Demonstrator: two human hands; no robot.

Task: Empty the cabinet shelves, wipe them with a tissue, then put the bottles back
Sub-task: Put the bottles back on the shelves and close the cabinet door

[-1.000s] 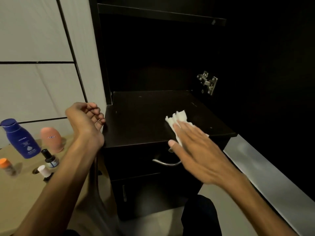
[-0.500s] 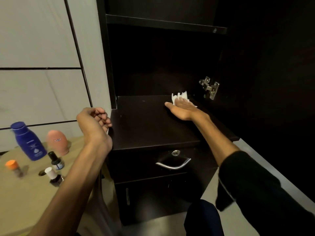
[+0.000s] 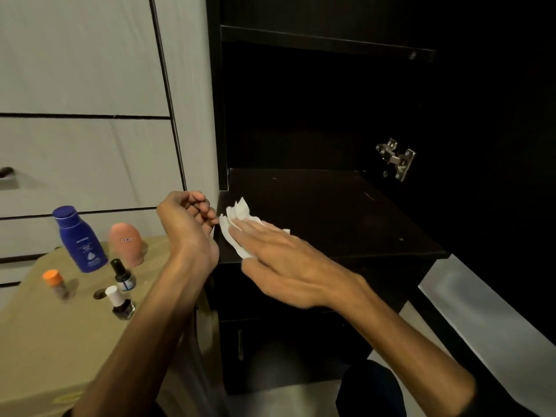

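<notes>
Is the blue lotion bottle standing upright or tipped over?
Upright. The blue lotion bottle stands on its base on the tan surface, cap on top, beside the pink bottle.

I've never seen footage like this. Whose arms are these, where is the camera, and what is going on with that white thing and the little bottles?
There is no machine here. A person wears a wide-angle camera on the head, looking forward and down, so you see their own two arms. The right hand lies flat, with straight fingers pressing a white tissue onto the near left corner of a dark cabinet shelf, which has no bottles on it. The left hand hovers beside the shelf's left edge, fingers loosely curled, holding nothing. On the tan surface to the left stand the bottles: a blue lotion bottle, a pink bottle, a small orange-capped bottle, a black-capped bottle and a white-capped one. The metal piece at the right is a door hinge.
</notes>
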